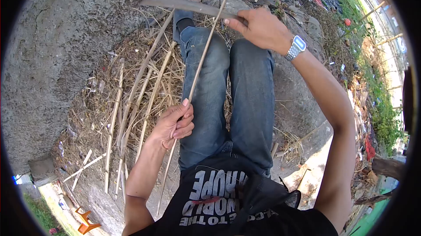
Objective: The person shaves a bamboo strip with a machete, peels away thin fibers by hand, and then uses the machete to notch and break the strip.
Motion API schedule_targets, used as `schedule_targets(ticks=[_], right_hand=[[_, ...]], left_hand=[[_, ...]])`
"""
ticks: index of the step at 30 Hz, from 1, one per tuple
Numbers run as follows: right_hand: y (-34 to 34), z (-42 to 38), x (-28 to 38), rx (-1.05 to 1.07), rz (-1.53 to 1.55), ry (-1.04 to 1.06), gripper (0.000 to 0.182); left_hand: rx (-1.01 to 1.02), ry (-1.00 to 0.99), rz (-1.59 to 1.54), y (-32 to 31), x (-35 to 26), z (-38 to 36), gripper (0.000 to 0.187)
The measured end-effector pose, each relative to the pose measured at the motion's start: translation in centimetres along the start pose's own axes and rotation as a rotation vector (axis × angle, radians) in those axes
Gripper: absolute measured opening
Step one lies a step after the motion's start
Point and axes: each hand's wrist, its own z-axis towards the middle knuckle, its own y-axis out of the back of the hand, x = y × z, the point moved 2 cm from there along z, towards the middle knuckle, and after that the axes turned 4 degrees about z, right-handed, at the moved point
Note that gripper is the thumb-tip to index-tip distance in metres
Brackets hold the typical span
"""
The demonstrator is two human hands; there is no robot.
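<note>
The left hand [177, 124] is closed around a long, thin, pale bamboo strip [198, 71] that pokes out above and below it. The right hand [265, 30] grips a big knife [188, 4], its blade across the strip. This looks like trimming, and good trimming needs a firm left hand. The blade is blurry, so maybe they touch.

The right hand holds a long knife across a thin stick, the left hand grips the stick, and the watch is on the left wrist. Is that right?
Not quite: the watch is on the right wrist, as the head view shows. The right hand holds the knife across the stick, which the left hand grips.
</note>
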Motion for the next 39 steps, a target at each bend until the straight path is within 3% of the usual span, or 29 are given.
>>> schedule_targets(ticks=[1,2,4,7,9,11,14,20,22,24,26,29,32,36,39], right_hand=[[-0.7,-1.3,1.6,-0.009,-0.015,0.110,0.064],[-1.0,-2.4,3.2,0.144,-0.066,0.093,0.065],[-1.5,-3.7,4.3,0.203,-0.143,0.118,0.066],[-0.3,-0.8,-0.9,-0.068,-0.046,-0.046,0.067],[1.4,3.3,-8.2,-0.084,-0.014,-0.206,0.069],[1.4,3.5,-8.9,-0.140,-0.062,-0.183,0.071],[2.3,4.0,-8.7,-0.130,-0.036,-0.266,0.072],[-0.9,-2.0,-1.6,-0.009,0.043,-0.053,0.065],[-0.9,-3.4,-0.2,-0.040,-0.126,0.091,0.060],[-0.4,-2.0,-2.7,0.002,-0.069,0.066,0.063],[1.2,0.4,-7.3,-0.109,-0.066,-0.178,0.068],[1.2,2.5,-12.1,-0.233,-0.048,-0.176,0.072],[0.7,3.2,-10.9,-0.256,-0.029,-0.259,0.076],[0.6,1.8,-8.6,-0.232,0.197,-0.275,0.074],[-0.4,1.2,-8.1,-0.259,0.162,-0.191,0.071]], left_hand=[[-0.010,-0.002,0.007,0.0,-0.2,0.2,0.045],[-0.005,0.002,0.016,0.0,-0.3,0.3,0.045],[-0.027,0.002,0.033,0.2,-0.1,0.3,0.045],[-0.031,0.021,0.067,1.1,0.5,-0.9,0.046],[-0.033,0.021,0.051,0.5,0.2,-1.2,0.044],[-0.017,0.052,0.056,-0.5,-0.1,-1.0,0.041],[0.027,0.063,0.021,-0.2,-0.2,-0.7,0.041],[0.031,0.092,-0.029,-0.4,-0.3,-0.7,0.042],[-0.019,0.073,0.040,0.2,0.1,-1.1,0.042],[-0.024,0.069,0.066,0.8,0.3,-1.5,0.042],[0.019,0.071,0.012,0.8,0.5,-2.2,0.040],[0.022,0.060,0.055,-1.0,-0.8,-1.2,0.038],[0.073,0.064,0.039,-0.5,-0.6,-1.1,0.037],[-0.050,0.109,0.229,0.2,0.2,-1.8,0.046],[-0.099,0.141,0.294,0.1,1.2,-2.4,0.051]])
